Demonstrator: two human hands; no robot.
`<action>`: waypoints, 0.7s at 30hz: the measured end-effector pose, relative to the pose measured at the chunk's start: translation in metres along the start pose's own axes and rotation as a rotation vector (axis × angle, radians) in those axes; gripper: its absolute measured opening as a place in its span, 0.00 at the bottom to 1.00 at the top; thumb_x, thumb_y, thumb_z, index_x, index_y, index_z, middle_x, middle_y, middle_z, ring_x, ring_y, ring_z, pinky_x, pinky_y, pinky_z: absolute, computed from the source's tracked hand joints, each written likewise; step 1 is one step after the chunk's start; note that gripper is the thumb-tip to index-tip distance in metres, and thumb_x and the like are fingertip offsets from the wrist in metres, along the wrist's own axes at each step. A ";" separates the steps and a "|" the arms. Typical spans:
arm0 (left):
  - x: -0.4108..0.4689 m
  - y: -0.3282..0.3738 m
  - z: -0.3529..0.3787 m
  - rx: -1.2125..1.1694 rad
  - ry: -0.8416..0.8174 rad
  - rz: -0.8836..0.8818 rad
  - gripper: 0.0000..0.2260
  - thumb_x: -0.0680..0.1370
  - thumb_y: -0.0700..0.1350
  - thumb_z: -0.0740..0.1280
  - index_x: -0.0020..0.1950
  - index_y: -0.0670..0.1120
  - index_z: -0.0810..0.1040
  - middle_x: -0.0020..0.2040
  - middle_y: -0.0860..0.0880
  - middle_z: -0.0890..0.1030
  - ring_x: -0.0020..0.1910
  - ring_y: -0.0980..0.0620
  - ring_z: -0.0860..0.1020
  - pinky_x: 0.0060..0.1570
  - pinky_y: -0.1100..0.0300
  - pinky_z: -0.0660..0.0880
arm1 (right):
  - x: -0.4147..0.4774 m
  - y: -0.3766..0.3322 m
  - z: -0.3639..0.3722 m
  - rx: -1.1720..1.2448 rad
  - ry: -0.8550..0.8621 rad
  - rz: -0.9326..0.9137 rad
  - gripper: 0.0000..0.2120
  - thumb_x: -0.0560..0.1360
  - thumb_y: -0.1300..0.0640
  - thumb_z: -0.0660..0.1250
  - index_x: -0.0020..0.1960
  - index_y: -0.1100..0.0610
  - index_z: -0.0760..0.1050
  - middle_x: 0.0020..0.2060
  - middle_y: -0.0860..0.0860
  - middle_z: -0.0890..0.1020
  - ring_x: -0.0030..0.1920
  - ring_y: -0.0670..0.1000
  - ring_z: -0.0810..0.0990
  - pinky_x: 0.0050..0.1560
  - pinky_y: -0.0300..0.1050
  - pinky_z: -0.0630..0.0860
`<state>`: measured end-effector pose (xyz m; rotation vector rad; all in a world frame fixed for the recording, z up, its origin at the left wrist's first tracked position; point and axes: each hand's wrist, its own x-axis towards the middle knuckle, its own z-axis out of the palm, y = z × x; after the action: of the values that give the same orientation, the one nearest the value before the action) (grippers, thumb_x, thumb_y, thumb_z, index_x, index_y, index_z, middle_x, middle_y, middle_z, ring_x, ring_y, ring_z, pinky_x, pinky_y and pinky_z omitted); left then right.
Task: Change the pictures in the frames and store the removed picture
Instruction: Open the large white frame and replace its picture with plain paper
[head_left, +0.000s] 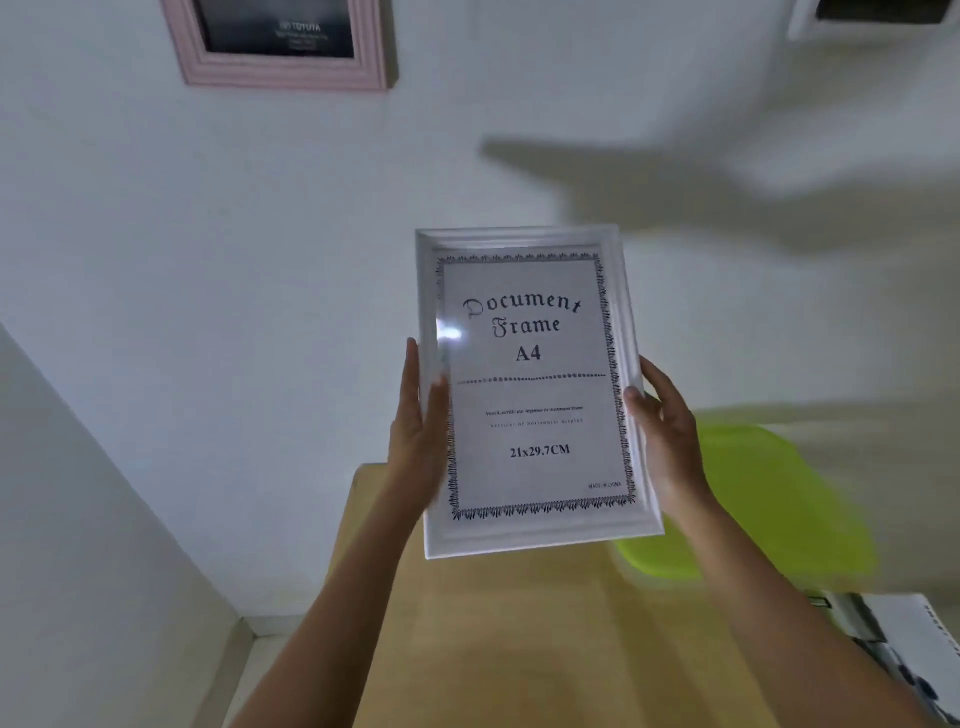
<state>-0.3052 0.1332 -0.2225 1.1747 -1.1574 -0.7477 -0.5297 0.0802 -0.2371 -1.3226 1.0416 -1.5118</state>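
wall (208, 260): white, fills most of the view, shadow of the arms across the upper right
desk (493, 649): light wood, below the arms, butts against the wall
white frame (545, 535): held up in the air above the desk, upright, front to camera, slightly tilted
green plastic item (779, 493): lime, blurred, on the desk right of the frame, type unclear
pink frame (280, 73): hangs on the wall top left, dark picture inside
insert sheet (535, 374): in the white frame, reads "Document Frame A4", "21x29.7CM"
left hand (415, 431): grips the frame's left edge, thumb on the front, fingers behind
right hand (665, 436): grips the right edge, thumb on the front rail
count: 2 hands on 1 frame
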 end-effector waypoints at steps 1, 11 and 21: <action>0.011 0.004 0.012 0.026 0.028 0.035 0.25 0.78 0.61 0.57 0.72 0.68 0.51 0.69 0.62 0.65 0.61 0.61 0.73 0.61 0.54 0.72 | 0.014 -0.006 -0.007 0.032 0.002 -0.035 0.19 0.77 0.65 0.60 0.68 0.58 0.67 0.38 0.44 0.78 0.37 0.32 0.75 0.44 0.24 0.70; 0.157 0.088 0.078 0.019 0.103 0.356 0.25 0.81 0.51 0.55 0.74 0.62 0.48 0.64 0.69 0.56 0.65 0.68 0.58 0.50 0.85 0.59 | 0.171 -0.102 -0.021 0.116 -0.047 -0.361 0.22 0.77 0.58 0.63 0.69 0.45 0.66 0.50 0.52 0.83 0.47 0.42 0.76 0.54 0.35 0.71; 0.251 0.177 0.090 0.000 0.103 0.603 0.25 0.82 0.49 0.55 0.75 0.58 0.48 0.67 0.71 0.53 0.64 0.75 0.53 0.56 0.85 0.55 | 0.269 -0.180 0.000 0.068 -0.059 -0.636 0.23 0.80 0.62 0.57 0.72 0.48 0.61 0.60 0.62 0.75 0.49 0.48 0.76 0.55 0.35 0.71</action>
<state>-0.3398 -0.0762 0.0174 0.7852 -1.3299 -0.2230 -0.5637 -0.1246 0.0111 -1.7354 0.5396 -1.9258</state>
